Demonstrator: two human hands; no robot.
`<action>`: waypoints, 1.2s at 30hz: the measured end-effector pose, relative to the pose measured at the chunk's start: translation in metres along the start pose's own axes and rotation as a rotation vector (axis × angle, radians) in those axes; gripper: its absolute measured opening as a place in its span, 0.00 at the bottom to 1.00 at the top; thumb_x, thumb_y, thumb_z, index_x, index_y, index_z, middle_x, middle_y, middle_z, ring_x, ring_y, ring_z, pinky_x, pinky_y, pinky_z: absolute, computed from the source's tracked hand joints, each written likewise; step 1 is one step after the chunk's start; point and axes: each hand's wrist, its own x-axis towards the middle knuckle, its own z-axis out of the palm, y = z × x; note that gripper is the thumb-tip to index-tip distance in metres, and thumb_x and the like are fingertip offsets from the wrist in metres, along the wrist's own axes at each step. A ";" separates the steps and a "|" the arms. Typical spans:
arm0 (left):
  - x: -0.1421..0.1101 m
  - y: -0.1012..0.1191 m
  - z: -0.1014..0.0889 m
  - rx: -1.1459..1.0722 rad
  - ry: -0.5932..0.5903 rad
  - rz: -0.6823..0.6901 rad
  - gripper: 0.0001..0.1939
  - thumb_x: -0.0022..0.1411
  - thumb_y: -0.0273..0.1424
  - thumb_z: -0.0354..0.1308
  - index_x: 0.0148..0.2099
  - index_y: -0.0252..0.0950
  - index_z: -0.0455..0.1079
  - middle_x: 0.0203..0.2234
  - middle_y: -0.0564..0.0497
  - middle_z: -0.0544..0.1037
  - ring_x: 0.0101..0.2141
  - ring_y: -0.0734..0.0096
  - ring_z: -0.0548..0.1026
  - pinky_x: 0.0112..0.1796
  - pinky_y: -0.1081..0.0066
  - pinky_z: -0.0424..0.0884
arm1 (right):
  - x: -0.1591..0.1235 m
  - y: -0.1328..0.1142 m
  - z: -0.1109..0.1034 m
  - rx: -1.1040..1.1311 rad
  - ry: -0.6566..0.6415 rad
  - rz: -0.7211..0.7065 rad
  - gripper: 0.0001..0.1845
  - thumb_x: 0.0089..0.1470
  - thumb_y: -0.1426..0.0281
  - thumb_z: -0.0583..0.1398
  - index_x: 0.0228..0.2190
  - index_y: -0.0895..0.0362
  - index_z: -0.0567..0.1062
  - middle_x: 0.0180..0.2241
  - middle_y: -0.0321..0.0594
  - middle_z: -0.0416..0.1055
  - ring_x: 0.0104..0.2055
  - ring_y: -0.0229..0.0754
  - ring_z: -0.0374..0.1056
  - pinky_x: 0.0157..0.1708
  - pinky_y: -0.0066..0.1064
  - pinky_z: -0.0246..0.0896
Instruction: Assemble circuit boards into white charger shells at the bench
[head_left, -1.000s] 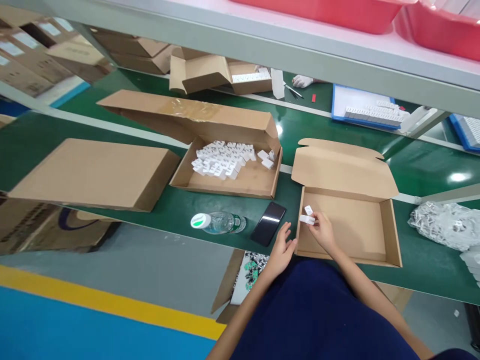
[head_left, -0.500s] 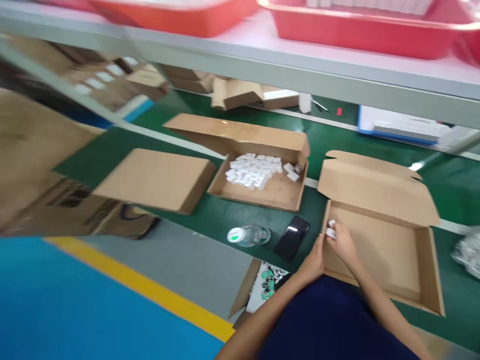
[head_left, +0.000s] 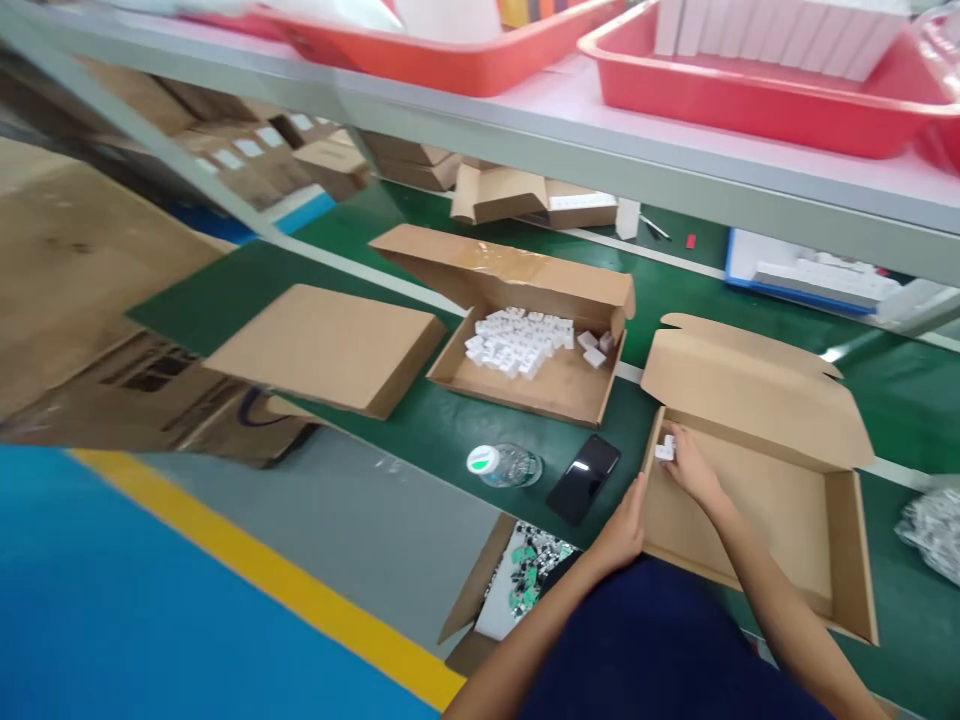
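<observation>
An open cardboard box [head_left: 757, 510] with its lid folded back lies in front of me. My left hand [head_left: 624, 522] is closed against the left side wall of this box and steadies it. Inside its far left corner, my right hand [head_left: 694, 468] pinches small white block-like pieces [head_left: 664, 449]; my fingers partly hide them. Further left stands a second open cardboard box [head_left: 517, 402] holding many similar white pieces [head_left: 517, 340], heaped mostly in its middle, with a few apart on the right.
A clear bottle [head_left: 506, 466] and a black phone [head_left: 585, 478] lie between the boxes, near the table edge. A closed carton [head_left: 322, 345] is at left. Overhead runs a shelf [head_left: 480, 140] with red trays [head_left: 750, 105]. A bag [head_left: 934, 530] sits far right.
My head view has shifted slightly, showing more of the trays. The right hand has moved a little within the box corner, and the white pieces sit differently at its fingertips. My left hand stays put.
</observation>
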 end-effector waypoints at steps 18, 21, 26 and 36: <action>-0.008 -0.005 0.000 0.005 0.007 -0.135 0.46 0.55 0.23 0.48 0.72 0.32 0.31 0.70 0.40 0.42 0.68 0.56 0.44 0.65 0.54 0.45 | 0.017 -0.010 0.033 0.251 0.303 0.172 0.25 0.61 0.66 0.59 0.58 0.56 0.62 0.57 0.48 0.60 0.53 0.49 0.65 0.50 0.47 0.66; -0.011 -0.003 -0.002 -0.006 -0.008 -0.156 0.46 0.55 0.24 0.50 0.72 0.32 0.33 0.70 0.40 0.42 0.68 0.56 0.44 0.65 0.56 0.45 | 0.017 -0.008 0.038 0.285 0.341 0.168 0.25 0.61 0.65 0.59 0.58 0.56 0.62 0.57 0.48 0.61 0.53 0.49 0.65 0.50 0.47 0.66; -0.014 0.009 -0.015 -0.059 -0.006 -0.147 0.43 0.57 0.29 0.55 0.71 0.31 0.42 0.69 0.41 0.45 0.67 0.57 0.47 0.65 0.58 0.45 | 0.017 -0.001 0.040 0.326 0.335 0.108 0.26 0.61 0.62 0.59 0.58 0.57 0.62 0.54 0.48 0.64 0.51 0.48 0.67 0.49 0.47 0.67; -0.064 -0.013 -0.042 -0.191 0.644 -0.387 0.30 0.64 0.53 0.41 0.48 0.34 0.70 0.32 0.44 0.78 0.32 0.60 0.77 0.35 0.62 0.75 | -0.005 -0.030 -0.004 0.163 0.412 -0.029 0.19 0.65 0.61 0.54 0.52 0.59 0.67 0.48 0.46 0.68 0.49 0.47 0.67 0.48 0.47 0.66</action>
